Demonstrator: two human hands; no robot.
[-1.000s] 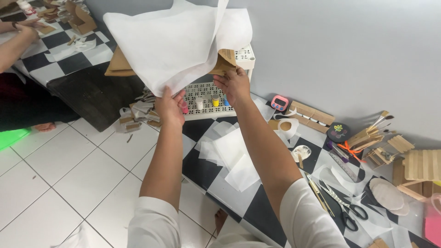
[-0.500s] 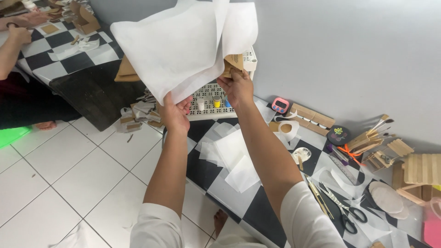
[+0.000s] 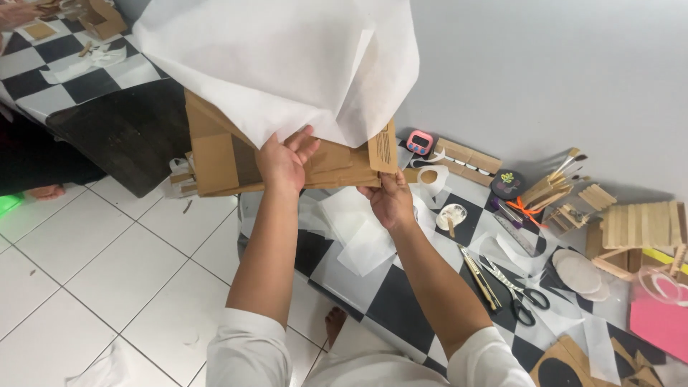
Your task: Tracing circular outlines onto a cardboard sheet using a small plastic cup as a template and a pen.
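Note:
I hold a flattened brown cardboard piece [image 3: 222, 154] in front of me with a large sheet of thin white paper [image 3: 287, 64] draped over its top. My left hand [image 3: 285, 161] presses flat against the cardboard's face, fingers spread, just under the paper's lower edge. My right hand [image 3: 389, 201] grips the cardboard's lower right corner from below. The paper hides the upper part of the cardboard.
A black-and-white checkered mat [image 3: 401, 287] lies below with loose white paper scraps [image 3: 362, 236], scissors [image 3: 519, 290], a tape roll [image 3: 430, 175], a small pink timer [image 3: 419, 142], wooden clothespins [image 3: 552, 190] and a slatted wooden piece [image 3: 641, 226]. Another person's arm [image 3: 21, 11] is at far top left. White floor tiles [image 3: 93, 265] are at left.
The cardboard and paper have come lower and closer to me. My left hand has shifted from the paper's lower edge onto the cardboard's face; my right hand has dropped to the lower right corner.

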